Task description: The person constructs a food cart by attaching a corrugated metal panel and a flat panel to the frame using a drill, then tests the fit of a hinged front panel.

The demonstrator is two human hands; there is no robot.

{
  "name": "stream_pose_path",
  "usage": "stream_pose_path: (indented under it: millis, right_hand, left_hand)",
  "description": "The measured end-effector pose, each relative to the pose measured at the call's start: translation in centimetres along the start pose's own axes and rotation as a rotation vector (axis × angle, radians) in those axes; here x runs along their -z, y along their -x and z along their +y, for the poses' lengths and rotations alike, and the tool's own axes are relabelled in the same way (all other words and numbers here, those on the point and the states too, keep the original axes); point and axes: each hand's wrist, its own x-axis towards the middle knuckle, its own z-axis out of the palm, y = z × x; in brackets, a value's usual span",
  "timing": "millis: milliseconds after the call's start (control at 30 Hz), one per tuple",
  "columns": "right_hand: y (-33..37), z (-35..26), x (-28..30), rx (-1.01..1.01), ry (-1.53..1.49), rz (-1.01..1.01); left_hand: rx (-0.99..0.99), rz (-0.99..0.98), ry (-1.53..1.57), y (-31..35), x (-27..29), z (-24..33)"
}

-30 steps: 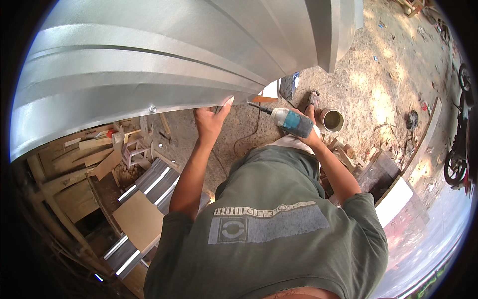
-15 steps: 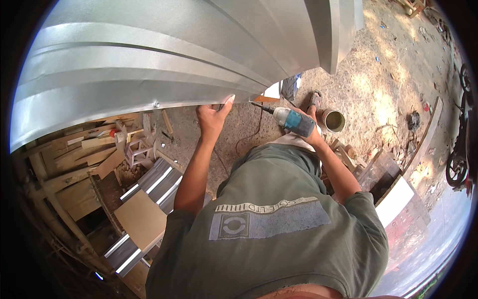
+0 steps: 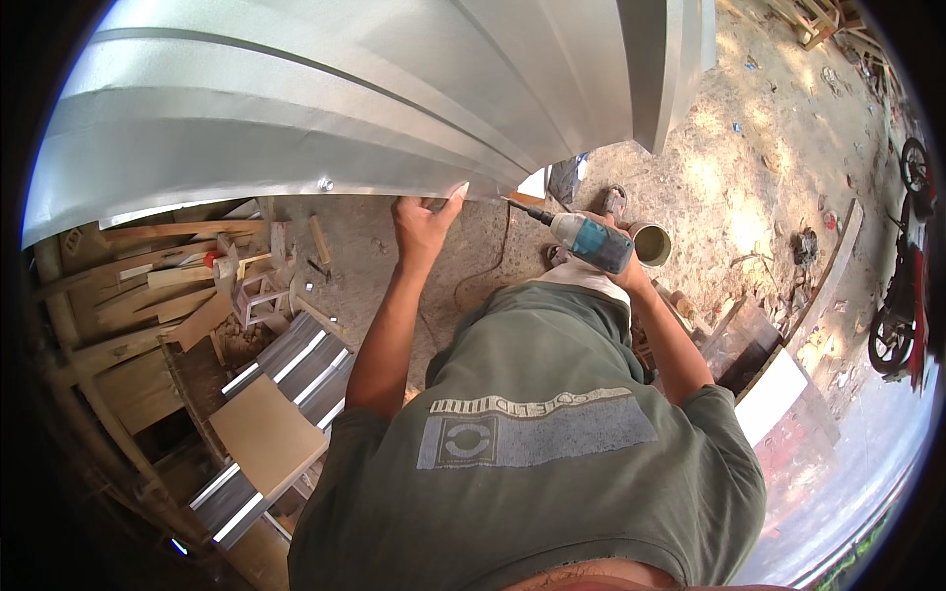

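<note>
A large ribbed, silvery metal sheet fills the upper left, its lower edge running across in front of me. My left hand is closed on that edge, thumb on the face and fingers partly hidden behind it. A screw head sits in the sheet near the edge, left of this hand. My right hand grips a teal and black cordless drill, its bit pointing up and left. The bit's tip is close to the sheet's edge, right of my left thumb; whether it touches I cannot tell.
Wood offcuts and a small pinkish stool lie at the left. A brown board rests on dark and white strips below them. Right of the drill stands a bucket. Further right are a long plank and a motorcycle.
My view has shifted slightly, so the sheet and ground sit differently in the picture. The left hand keeps its hold on the edge, and the drill stays near the same spot.
</note>
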Motion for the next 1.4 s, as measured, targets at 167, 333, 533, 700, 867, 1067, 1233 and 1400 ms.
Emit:
stream_pose_path:
  millis: [167, 333, 533, 700, 867, 1067, 1233, 1400]
  right_hand:
    - [0.7, -3.0, 0.5, 0.038, 0.091, 0.048]
    - [2.9, -7.6, 1.0, 0.000, -0.081, 0.087]
    - [3.3, -14.5, 1.1, 0.244, -0.089, 0.018]
    - [2.4, -19.2, 0.5, 0.069, -0.149, -0.040]
    - [0.9, -22.2, -0.5, 0.220, -0.045, -0.037]
    - [-1.3, -23.1, -1.4, 0.141, -0.197, -0.076]
    - [-2.6, -23.2, -2.1, 0.236, -0.151, -0.067]
    - [-2.8, -23.3, -2.9, 0.275, -0.086, -0.056]
  left_hand:
    - [-0.008, 0.021, 0.037, -0.1, 0.0, 1.0]
    - [-0.022, 0.032, 0.026, 0.2, 0.2, 1.5]
    - [-0.061, 0.080, -0.041, 0.5, 0.6, 2.1]
    - [-0.110, 0.071, -0.064, 0.4, 1.2, 0.5]
    - [-0.101, 0.043, -0.001, 0.7, 1.9, 2.2]
    - [-0.151, 0.099, -0.135, 0.4, 2.4, 1.8]
    - [-0.092, 0.099, -0.367, 2.1, 4.1, 3.3]
    - [0.146, -0.088, 0.551, 5.7, 8.6, 10.2]
